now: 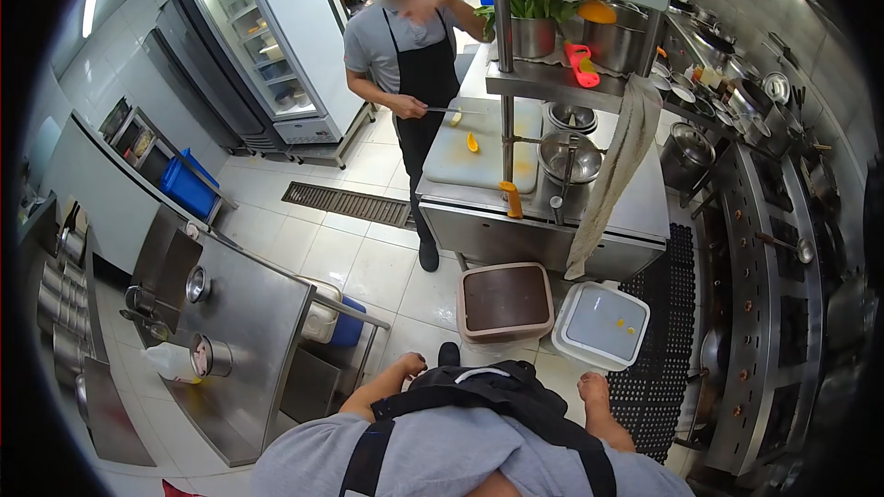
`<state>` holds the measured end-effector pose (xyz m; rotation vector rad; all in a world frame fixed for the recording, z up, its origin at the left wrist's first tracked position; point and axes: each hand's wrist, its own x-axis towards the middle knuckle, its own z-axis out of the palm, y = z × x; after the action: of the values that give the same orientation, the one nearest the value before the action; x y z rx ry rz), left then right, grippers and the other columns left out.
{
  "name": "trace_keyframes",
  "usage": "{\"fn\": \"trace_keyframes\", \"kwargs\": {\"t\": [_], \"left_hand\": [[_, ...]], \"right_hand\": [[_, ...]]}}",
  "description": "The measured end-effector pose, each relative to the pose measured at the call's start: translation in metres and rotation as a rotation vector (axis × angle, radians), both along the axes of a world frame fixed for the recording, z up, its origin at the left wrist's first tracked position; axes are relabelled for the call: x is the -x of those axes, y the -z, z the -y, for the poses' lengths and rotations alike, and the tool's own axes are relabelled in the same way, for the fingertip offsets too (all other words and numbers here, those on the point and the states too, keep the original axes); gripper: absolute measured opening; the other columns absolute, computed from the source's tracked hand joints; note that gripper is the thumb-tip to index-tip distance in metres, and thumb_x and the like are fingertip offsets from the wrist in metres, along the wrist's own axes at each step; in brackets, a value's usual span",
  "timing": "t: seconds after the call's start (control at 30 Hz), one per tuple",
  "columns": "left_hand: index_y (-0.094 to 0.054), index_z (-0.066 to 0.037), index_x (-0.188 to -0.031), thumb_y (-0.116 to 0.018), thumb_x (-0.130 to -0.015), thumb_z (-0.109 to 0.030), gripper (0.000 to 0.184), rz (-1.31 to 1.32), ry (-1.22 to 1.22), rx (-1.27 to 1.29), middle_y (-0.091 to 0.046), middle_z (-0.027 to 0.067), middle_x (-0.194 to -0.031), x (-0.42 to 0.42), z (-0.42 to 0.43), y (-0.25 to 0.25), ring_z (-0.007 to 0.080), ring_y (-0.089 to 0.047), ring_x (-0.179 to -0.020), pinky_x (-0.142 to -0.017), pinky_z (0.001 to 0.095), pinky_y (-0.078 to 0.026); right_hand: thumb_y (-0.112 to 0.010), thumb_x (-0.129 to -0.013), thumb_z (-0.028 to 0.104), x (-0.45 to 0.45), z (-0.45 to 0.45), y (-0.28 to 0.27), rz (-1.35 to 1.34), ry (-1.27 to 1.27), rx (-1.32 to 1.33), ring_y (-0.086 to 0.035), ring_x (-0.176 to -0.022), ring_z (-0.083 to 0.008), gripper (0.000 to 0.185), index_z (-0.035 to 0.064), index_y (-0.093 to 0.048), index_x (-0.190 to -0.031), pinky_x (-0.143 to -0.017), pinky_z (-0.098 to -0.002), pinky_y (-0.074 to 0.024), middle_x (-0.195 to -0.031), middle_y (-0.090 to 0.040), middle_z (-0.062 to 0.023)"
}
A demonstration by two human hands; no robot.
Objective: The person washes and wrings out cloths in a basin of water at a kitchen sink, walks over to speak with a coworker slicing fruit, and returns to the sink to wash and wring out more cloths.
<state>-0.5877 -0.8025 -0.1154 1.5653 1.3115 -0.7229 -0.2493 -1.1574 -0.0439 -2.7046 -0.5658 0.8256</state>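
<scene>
My left hand point(412, 365) hangs low beside my apron, its fingers loosely curled with nothing seen in them. On the other side of my body, my right hand point(592, 387) is also loosely curled and shows nothing in it. Just beyond the right hand stands a white bin with a grey lid point(599, 324), with small orange scraps on top. A brown-lidded bin point(505, 302) is beside it. Neither hand touches a bin. Ahead, a cutting board point(447, 156) bears an orange wedge point(472, 143).
A co-worker point(419, 55) holds a knife over the board. The steel counter point(249, 313) with a pot point(211, 356) lies at left. Stoves point(755, 313) line the right, beside a black mat point(680, 285). A floor drain point(345, 203) crosses the tiles.
</scene>
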Motion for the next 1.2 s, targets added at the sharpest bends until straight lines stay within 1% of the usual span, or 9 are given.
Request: {"fn": "trace_keyframes", "kwargs": {"t": [0.5,0.67,0.9,0.93,0.97,1.0,1.07,1.17,1.2], "left_hand": [[-0.062,-0.005,-0.096,-0.056,-0.074,-0.021,0.028,0.009,0.076,0.016,-0.063,0.0080,-0.082,-0.006,-0.010,0.002,0.0205,-0.063,-0.072,-0.059,0.0381,-0.055],[-0.058,-0.006,-0.110,-0.058,-0.074,-0.020,0.038,0.127,-0.083,0.011,-0.063,0.0098,-0.084,-0.014,-0.013,-0.008,0.0206,-0.064,-0.072,-0.061,0.0395,-0.055],[-0.056,-0.007,-0.113,-0.060,-0.074,-0.019,0.041,0.286,-0.155,0.024,-0.064,0.0122,-0.090,-0.048,-0.025,-0.025,0.0219,-0.064,-0.082,-0.065,0.0406,-0.055],[-0.056,-0.008,-0.112,-0.060,-0.074,-0.020,0.040,0.406,0.300,-0.107,-0.064,0.0117,-0.090,-0.036,-0.035,0.007,0.0219,-0.064,-0.080,-0.064,0.0405,-0.055],[-0.057,-0.009,-0.112,-0.060,-0.075,-0.020,0.039,0.515,0.763,-0.232,-0.064,0.0113,-0.090,-0.035,-0.042,0.003,0.0219,-0.064,-0.079,-0.064,0.0404,-0.055],[-0.057,-0.009,-0.112,-0.060,-0.075,-0.020,0.039,0.510,0.777,-0.223,-0.064,0.0113,-0.090,-0.036,-0.039,0.004,0.0219,-0.064,-0.079,-0.064,0.0404,-0.055],[-0.058,-0.008,-0.110,-0.061,-0.074,-0.019,0.037,0.158,-0.035,-0.011,-0.063,0.0100,-0.091,-0.037,-0.017,-0.003,0.0211,-0.064,-0.078,-0.066,0.0406,-0.055],[-0.057,-0.008,-0.111,-0.062,-0.074,-0.019,0.039,0.041,0.024,0.043,-0.063,0.0100,-0.093,-0.026,-0.006,-0.013,0.0207,-0.063,-0.078,-0.066,0.0400,-0.055],[-0.056,-0.009,-0.112,-0.062,-0.074,-0.018,0.039,0.055,-0.111,0.067,-0.063,0.0094,-0.093,-0.018,-0.008,0.000,0.0195,-0.063,-0.080,-0.065,0.0393,-0.054]], "right_hand": [[-0.062,-0.068,0.017,-0.016,0.001,0.017,0.044,0.022,-0.033,-0.059,-0.095,-0.0298,0.020,0.0110,-0.069,-0.086,-0.087,-0.0377,-0.0455,-0.093,-0.064,-0.0141],[-0.062,-0.069,0.017,-0.013,-0.006,0.015,0.042,-0.007,-0.003,-0.059,-0.095,-0.0295,0.019,0.0121,-0.069,-0.087,-0.087,-0.0374,-0.0454,-0.094,-0.064,-0.0137],[-0.058,-0.071,0.015,-0.007,-0.002,0.014,0.053,-0.050,-0.014,-0.060,-0.091,-0.0322,0.020,0.0085,-0.068,-0.087,-0.085,-0.0390,-0.0459,-0.093,-0.064,-0.0159],[-0.058,-0.071,0.015,-0.008,-0.001,0.016,0.050,-0.041,-0.018,-0.060,-0.091,-0.0322,0.020,0.0085,-0.068,-0.087,-0.085,-0.0390,-0.0459,-0.093,-0.064,-0.0159],[-0.060,-0.070,0.015,-0.009,-0.001,0.020,0.071,-0.026,-0.040,-0.060,-0.088,-0.0318,0.019,0.0093,-0.068,-0.086,-0.084,-0.0384,-0.0469,-0.089,-0.064,-0.0155],[-0.062,-0.069,0.016,-0.007,0.002,0.024,0.088,-0.011,-0.056,-0.061,-0.085,-0.0313,0.018,0.0101,-0.069,-0.085,-0.083,-0.0377,-0.0478,-0.086,-0.065,-0.0152],[-0.061,-0.069,0.016,-0.004,0.004,0.026,0.082,0.006,-0.063,-0.061,-0.085,-0.0314,0.019,0.0098,-0.069,-0.085,-0.083,-0.0378,-0.0478,-0.086,-0.065,-0.0151],[-0.061,-0.068,0.016,-0.002,0.015,0.032,0.103,-0.021,-0.070,-0.062,-0.085,-0.0311,0.019,0.0096,-0.069,-0.085,-0.082,-0.0380,-0.0481,-0.085,-0.065,-0.0151],[-0.060,-0.070,0.015,0.000,0.021,0.037,0.093,-0.047,-0.058,-0.061,-0.086,-0.0313,0.019,0.0089,-0.068,-0.085,-0.083,-0.0385,-0.0476,-0.088,-0.064,-0.0154]]}}
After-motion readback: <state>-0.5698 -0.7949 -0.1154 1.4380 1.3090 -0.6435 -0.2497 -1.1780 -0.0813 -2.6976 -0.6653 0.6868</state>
